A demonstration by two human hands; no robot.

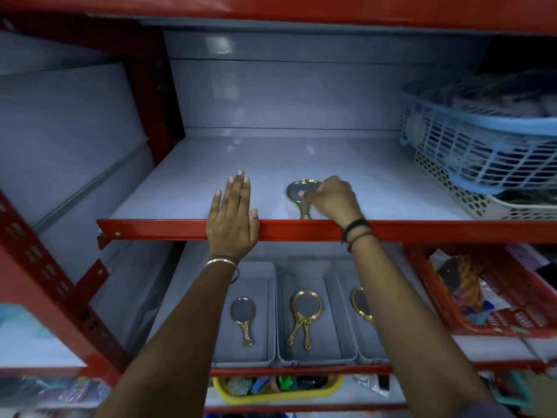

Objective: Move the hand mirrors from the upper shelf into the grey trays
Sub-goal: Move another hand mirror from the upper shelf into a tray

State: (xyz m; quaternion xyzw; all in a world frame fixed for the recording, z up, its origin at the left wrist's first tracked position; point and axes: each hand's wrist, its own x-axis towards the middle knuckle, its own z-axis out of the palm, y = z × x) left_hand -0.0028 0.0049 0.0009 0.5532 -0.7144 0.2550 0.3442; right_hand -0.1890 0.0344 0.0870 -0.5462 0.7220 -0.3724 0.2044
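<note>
Both hands reach up through the middle of the frame, and going from near to far the grey trays come first: three of them side by side low in the centre, the left tray (241,312) holding one gold mirror, the middle tray (313,312) what looks like two stacked, the right tray (358,321) one that the right forearm partly hides. Above them the left hand (232,218) lies flat and spread wide, empty, its palm over the red front lip of the upper shelf (422,229) and its fingers on the shelf board. Just right of it the right hand (331,199) curls down onto the last hand mirror (301,194) on that shelf, fingertips on the right side of the round glass; whether they have actually closed on the rim I cannot tell. The mirror lies flat, its long axis running front to back, handle toward the lip and head away. It sits directly under the right hand and only near the left, so the lift looks like the right hand's to make. Further back the shelf board is bare, with a blue basket (482,146) at the upper right.
</note>
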